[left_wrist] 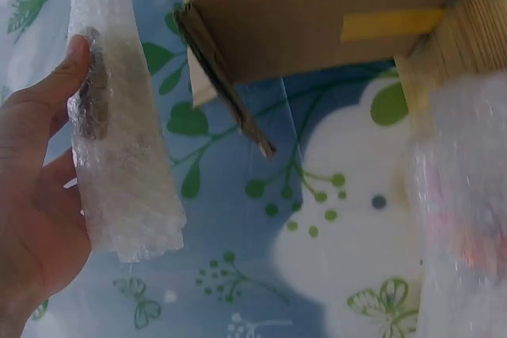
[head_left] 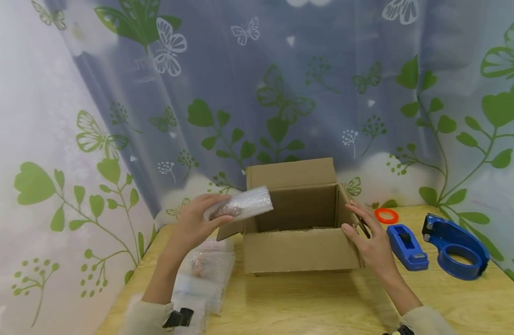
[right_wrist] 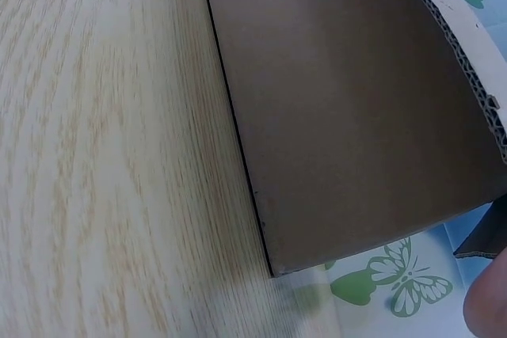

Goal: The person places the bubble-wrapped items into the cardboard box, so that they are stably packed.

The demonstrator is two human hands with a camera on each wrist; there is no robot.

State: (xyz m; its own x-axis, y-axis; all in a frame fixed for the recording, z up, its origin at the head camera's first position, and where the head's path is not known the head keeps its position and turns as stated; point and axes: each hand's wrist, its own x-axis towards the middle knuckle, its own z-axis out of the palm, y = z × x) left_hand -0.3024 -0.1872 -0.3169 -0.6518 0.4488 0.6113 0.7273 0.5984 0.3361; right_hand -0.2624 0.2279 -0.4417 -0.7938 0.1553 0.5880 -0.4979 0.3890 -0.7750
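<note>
In the head view my left hand (head_left: pixel 196 221) grips a bubble-wrapped bundle (head_left: pixel 250 204) by one end, raised at the left rim of an open cardboard box (head_left: pixel 299 251). Something dark shows through the bubble wrap (left_wrist: pixel 127 140) in the left wrist view; its kind cannot be made out. My right hand (head_left: pixel 372 239) holds the box's right side flap, thumb on the near side and fingers beyond it. The box's flaps stand spread outward, and its floor is mostly hidden. In the right wrist view only a fingertip (right_wrist: pixel 487 298) shows beside the box wall (right_wrist: pixel 356 116).
More bubble-wrapped packs (head_left: pixel 204 274) lie on the wooden table (head_left: pixel 290 307) left of the box. To its right are an orange tape ring (head_left: pixel 386 215), a small blue tape dispenser (head_left: pixel 408 249) and a larger blue tape dispenser (head_left: pixel 458 253). A patterned curtain (head_left: pixel 240 93) hangs behind.
</note>
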